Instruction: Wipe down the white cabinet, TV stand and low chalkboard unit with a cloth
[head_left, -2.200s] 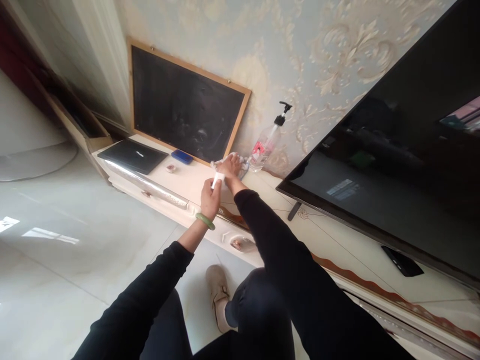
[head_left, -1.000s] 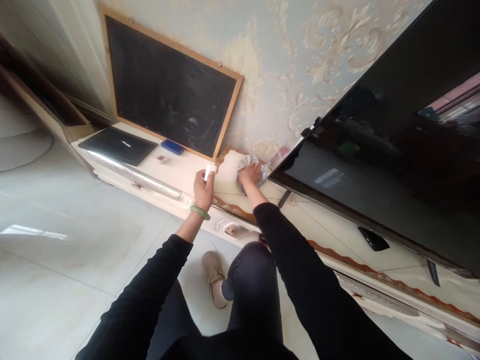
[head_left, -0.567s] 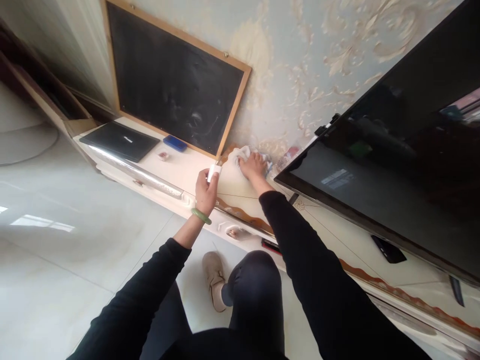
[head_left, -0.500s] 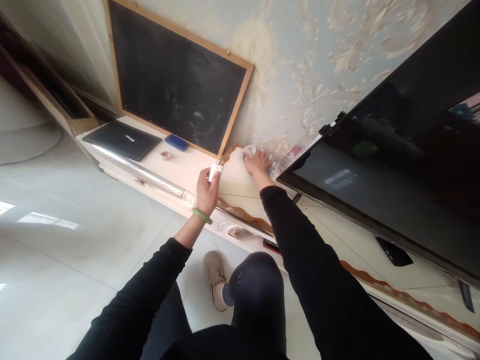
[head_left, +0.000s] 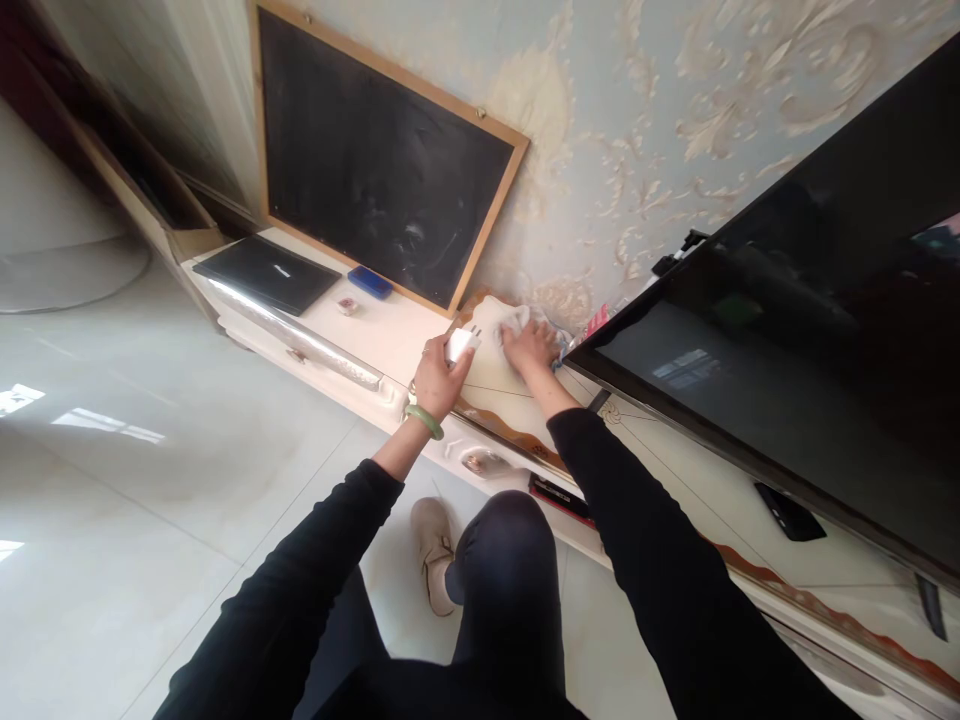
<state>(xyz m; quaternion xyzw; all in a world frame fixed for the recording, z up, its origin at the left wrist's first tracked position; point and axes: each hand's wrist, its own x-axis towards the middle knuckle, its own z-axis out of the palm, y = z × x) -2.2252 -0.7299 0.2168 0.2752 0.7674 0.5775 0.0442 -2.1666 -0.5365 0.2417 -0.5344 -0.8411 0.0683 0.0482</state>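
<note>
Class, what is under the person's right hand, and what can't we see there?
A crumpled pale cloth is under the right hand, on the cream cabinet top. The cloth and hand cover the surface beneath, so that part cannot be seen.

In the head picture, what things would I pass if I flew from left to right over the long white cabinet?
Black laptop → blue case → white plug in the left hand → crumpled cloth under the right hand → black phone-like thing.
</note>
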